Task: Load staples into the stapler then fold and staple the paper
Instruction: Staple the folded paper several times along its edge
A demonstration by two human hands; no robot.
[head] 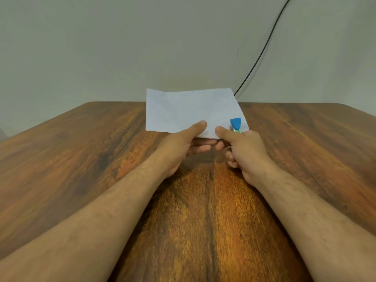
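Note:
A folded white sheet of paper (187, 110) is held up above the wooden table (81, 149), tilted away from me. My left hand (183, 145) pinches its near edge, thumb on top and fingers underneath. My right hand (242, 151) grips a small blue and green stapler (236, 125) whose blue tip lies over the paper's near right corner, with the thumb resting on the paper's edge. Small staple marks show along the near edge at the left. Most of the stapler's body is hidden inside my fist.
A black cable (262, 49) runs down the pale wall to the table's far edge behind the paper. The wall stands right at the back of the table.

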